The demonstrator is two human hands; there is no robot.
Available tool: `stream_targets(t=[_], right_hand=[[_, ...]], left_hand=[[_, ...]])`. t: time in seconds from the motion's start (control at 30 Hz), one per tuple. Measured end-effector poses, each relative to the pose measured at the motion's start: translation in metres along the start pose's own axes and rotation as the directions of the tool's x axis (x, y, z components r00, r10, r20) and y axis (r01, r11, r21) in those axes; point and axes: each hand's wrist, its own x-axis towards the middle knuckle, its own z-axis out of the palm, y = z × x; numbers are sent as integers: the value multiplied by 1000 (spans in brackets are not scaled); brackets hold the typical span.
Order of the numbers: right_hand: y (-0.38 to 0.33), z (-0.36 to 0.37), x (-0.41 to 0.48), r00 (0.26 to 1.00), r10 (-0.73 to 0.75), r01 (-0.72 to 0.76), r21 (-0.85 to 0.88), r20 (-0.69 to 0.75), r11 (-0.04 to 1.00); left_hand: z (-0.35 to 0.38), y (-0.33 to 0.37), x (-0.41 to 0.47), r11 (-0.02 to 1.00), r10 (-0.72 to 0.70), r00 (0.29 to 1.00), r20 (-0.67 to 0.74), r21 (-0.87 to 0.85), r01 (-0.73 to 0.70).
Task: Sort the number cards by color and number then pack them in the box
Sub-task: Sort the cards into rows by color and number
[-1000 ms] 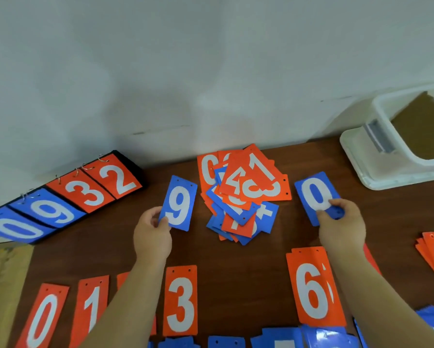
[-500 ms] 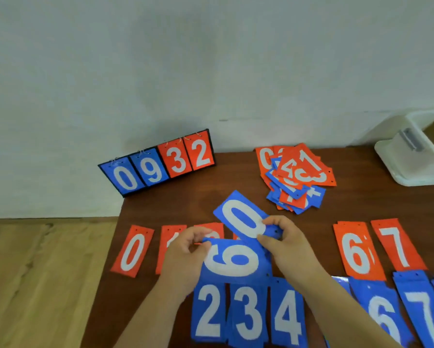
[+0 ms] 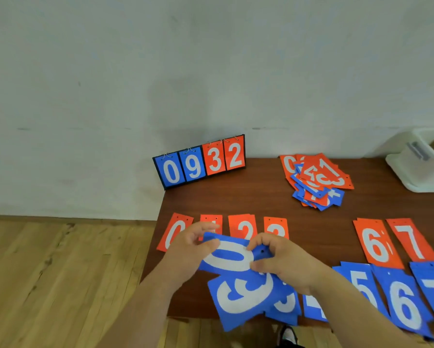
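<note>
One brown tabletop (image 3: 236, 202) is filling the frame from six to three o'clock, and a wooden floor (image 3: 60, 272) is lying at eight o'clock. A white plastic box (image 3: 422, 169) is sitting at the tabletop's two o'clock corner. A flip scoreboard (image 3: 201, 160) is standing upright at its eleven o'clock corner, showing 0 9 3 2. A mixed pile (image 3: 316, 179) of orange and blue number cards is lying at one o'clock, between scoreboard and box.

Orange cards (image 3: 375, 243) are lying in a row across the middle, with 0, 2 and 3 readable toward nine o'clock and 6 and 7 toward three. Blue cards (image 3: 404, 305) are lining the near edge, showing 5, 6 and 7 at four o'clock.

At six o'clock a blue 0 card (image 3: 229, 257) is overlapping a tilted blue 9 card (image 3: 241, 297). The left hand (image 3: 188, 257) is keeping its grip clamped on the 0 card's nine o'clock end, and the right hand (image 3: 283, 264) is pinching the three o'clock end. Which grip is carrying the 9 card, I cannot tell.
</note>
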Motion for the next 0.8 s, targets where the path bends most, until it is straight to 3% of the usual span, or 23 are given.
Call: stream_targets(t=[0.1, 0.23, 0.43, 0.6, 0.8], right_hand=[[-4, 4, -5, 999, -12, 14, -62, 33, 998], [3, 1, -4, 992, -24, 26, 16, -122, 1000], [19, -2, 1, 970, -54, 59, 15, -237, 998], [38, -16, -2, 953, -30, 51, 62, -302, 997], [46, -36, -2, 980, 15, 5, 97, -200, 995]], left_hand=[[-6, 4, -9, 998, -24, 998, 59, 67, 20], [-9, -3, -21, 994, -86, 993, 84, -59, 91], [12, -11, -40, 985, -173, 925, 339, 61, 162], [34, -7, -39, 978, -183, 936, 299, 155, 142], [58, -16, -47, 974, -227, 956, 187, 50, 221]])
